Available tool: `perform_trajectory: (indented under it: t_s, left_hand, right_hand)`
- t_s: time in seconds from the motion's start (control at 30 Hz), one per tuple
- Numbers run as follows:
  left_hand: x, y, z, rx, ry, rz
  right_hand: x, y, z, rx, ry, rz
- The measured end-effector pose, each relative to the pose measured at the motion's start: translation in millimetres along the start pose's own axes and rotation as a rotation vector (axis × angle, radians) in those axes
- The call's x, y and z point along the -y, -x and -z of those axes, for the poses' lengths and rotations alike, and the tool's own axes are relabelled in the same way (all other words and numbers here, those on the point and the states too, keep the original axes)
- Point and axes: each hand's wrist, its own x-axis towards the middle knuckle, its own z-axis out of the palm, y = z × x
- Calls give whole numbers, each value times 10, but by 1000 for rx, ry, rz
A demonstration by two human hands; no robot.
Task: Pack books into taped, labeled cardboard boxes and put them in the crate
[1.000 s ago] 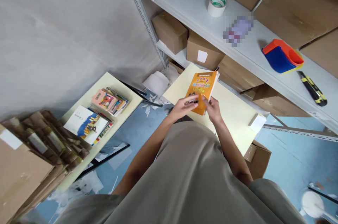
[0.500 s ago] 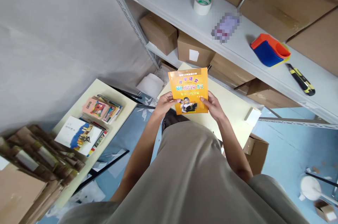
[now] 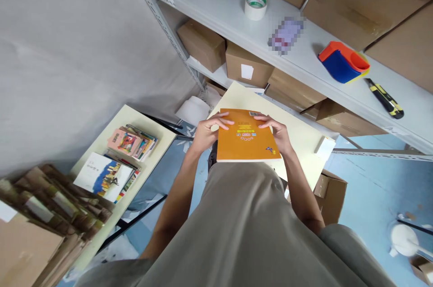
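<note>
Between my two hands is an orange paperback book (image 3: 246, 143), its back cover facing up with the print upside down and a barcode at the far edge. My left hand (image 3: 209, 131) grips the book's left side near the far corner, fingers lying over the cover. On the opposite side my right hand (image 3: 275, 130) holds the far right corner in the same way. The book is close to my shirt, above the near part of a pale yellow table (image 3: 297, 147).
Left, another table (image 3: 157, 143) bears stacked books (image 3: 104, 176) and bundled flattened cardboard (image 3: 54, 201). On the grey shelf (image 3: 216, 3) are a tape roll (image 3: 256, 6), a blurred-out phone-like item (image 3: 287, 34), an orange-blue holder (image 3: 343, 62), a utility knife (image 3: 385, 98) and cardboard boxes (image 3: 368, 3).
The book has been turned over, from its front cover with a photo to its plain orange back, and brought nearer my body. Both hands now grip it near the far corners.
</note>
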Motion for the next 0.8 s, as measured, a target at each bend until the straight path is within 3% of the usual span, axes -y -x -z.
perform_trajectory:
  t_s: [0.13, 0.23, 0.43, 0.6, 0.7, 0.8]
  left_hand:
    - [127, 81, 42, -26, 100, 174]
    - [208, 141, 50, -39, 181, 304]
    - [212, 216, 82, -75, 228, 345]
    - [179, 289, 181, -6, 339, 391]
    - [172, 305, 168, -20, 225, 369]
    - [200, 291, 95, -110, 76, 382]
  right_hand:
    - [-36, 17, 77, 61, 37, -36]
    - [-115, 29, 84, 4, 51, -127]
    - [-145, 79, 13, -64, -28, -235]
    - [-127, 122, 5, -46, -71, -254]
    - [-156, 121, -34, -44, -74, -261]
    - [-198, 100, -100, -77, -53, -311]
